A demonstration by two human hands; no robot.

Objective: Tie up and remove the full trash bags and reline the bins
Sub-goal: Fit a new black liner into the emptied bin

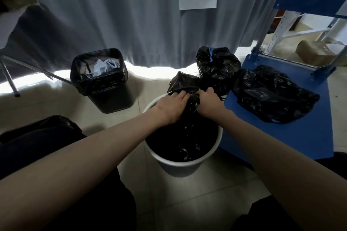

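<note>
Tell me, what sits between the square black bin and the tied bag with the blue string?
Head view: only bare floor and the curtain hem lie between the square bin and tied bag.

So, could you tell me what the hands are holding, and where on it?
Both the left hand and right hand grip the black bag in the white bin by its gathered top edge.

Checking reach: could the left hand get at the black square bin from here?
Probably yes: the black square bin stands open on the floor, nothing between it and the left hand, though that hand grips the bag.
</note>
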